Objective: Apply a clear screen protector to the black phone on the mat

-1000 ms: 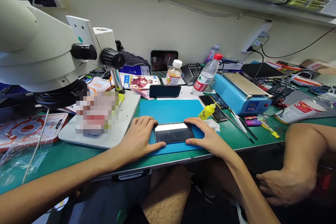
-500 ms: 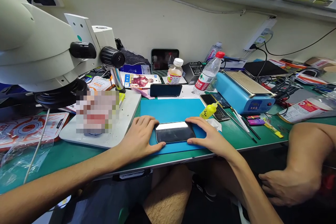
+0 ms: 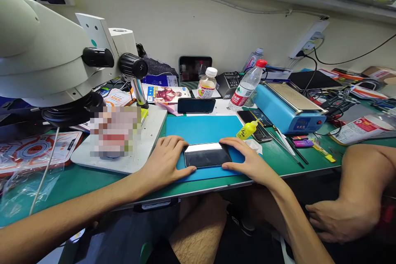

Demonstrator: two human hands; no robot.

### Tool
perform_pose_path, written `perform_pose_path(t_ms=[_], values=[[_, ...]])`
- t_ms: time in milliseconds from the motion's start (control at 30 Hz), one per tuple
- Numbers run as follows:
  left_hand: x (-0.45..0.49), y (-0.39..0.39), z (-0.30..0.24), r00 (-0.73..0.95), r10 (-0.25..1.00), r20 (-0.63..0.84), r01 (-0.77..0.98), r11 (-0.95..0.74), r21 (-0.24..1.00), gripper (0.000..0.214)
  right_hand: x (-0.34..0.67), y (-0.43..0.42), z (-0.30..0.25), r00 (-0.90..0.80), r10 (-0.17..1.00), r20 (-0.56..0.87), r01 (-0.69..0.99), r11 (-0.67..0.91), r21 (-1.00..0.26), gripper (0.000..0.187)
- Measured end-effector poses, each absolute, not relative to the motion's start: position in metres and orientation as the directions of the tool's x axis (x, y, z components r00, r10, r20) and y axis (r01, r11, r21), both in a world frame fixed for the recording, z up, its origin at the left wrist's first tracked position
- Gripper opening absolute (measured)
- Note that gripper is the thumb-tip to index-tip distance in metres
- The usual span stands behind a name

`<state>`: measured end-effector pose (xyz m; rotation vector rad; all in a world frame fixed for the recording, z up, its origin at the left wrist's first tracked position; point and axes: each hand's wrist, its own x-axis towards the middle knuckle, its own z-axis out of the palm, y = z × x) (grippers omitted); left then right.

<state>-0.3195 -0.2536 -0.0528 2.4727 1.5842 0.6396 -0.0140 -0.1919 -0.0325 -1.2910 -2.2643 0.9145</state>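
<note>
A black smartphone (image 3: 207,155) lies flat, screen up, on a blue work mat (image 3: 202,129) near the front edge of the green bench. My left hand (image 3: 163,161) grips its left end, thumb at the near corner. At the phone's right end, my right hand (image 3: 250,161) holds on with its fingers along the far edge and thumb on the near edge.
A white microscope (image 3: 46,62) on its white base (image 3: 148,132) stands at left. A second phone (image 3: 196,105), two bottles (image 3: 206,83), a yellow dropper bottle (image 3: 246,130), a blue heating unit (image 3: 289,109) and tools lie behind and right. Another person's arm (image 3: 355,189) rests at far right.
Both hands stay on the phone; only the view has shifted slightly.
</note>
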Motion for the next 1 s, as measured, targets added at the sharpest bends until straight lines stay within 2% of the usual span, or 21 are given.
perform_pose_path(t_ms=[633, 867, 1000], values=[[-0.3199, -0.2521, -0.0555, 0.326, 0.908, 0.264, 0.814, -0.412, 0.409, 0.056, -0.0165, -0.1946, -0.0292, -0.493, 0.870, -0.022, 0.620, 0.333, -0.710, 0.066], [-0.3241, -0.2500, -0.0549, 0.341, 0.909, 0.239, 0.784, -0.415, 0.461, 0.058, -0.0160, -0.1944, -0.0265, -0.509, 0.858, -0.067, 0.620, 0.312, -0.720, 0.068], [-0.3244, -0.2505, -0.0538, 0.356, 0.901, 0.249, 0.783, -0.433, 0.447, 0.054, -0.0154, -0.1931, -0.0237, -0.538, 0.835, -0.117, 0.624, 0.301, -0.721, 0.072]])
